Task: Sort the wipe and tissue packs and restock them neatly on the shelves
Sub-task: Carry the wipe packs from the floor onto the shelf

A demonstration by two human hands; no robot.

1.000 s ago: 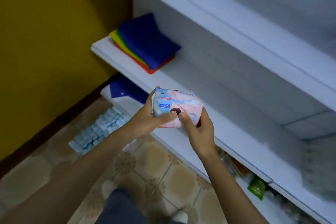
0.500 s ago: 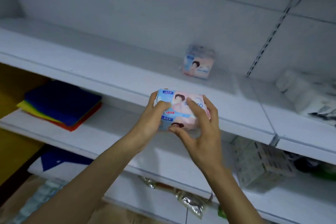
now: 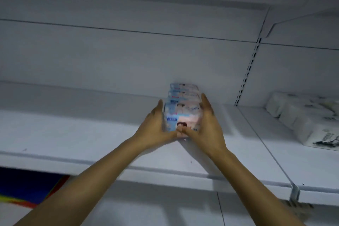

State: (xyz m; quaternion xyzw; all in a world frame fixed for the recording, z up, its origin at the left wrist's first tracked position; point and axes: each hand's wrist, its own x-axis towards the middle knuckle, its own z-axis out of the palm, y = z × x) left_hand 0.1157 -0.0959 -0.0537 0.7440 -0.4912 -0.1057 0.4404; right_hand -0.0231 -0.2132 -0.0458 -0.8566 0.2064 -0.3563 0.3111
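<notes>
1. Wipe packs [image 3: 183, 113], soft plastic in pale blue and pink with a printed dark-haired figure on the front, stand in a short row on the white metal shelf [image 3: 73, 134]. The row runs one behind another back to the grey rear panel [image 3: 128, 57].
2. The left hand [image 3: 156, 130] lies flat against the left side of the front pack and the right hand [image 3: 209, 130] against its right side. Fingers are extended and both thumbs press on its front face.
3. Motion blur smears the print, so the lettering is unreadable and the number of packs is unclear.
4. White wrapped tissue bundles [image 3: 300, 115] sit well to the right, cut off by the frame edge.
5. Blue folded cloths [image 3: 27, 187] on the shelf below are half hidden by the shelf edge.
</notes>
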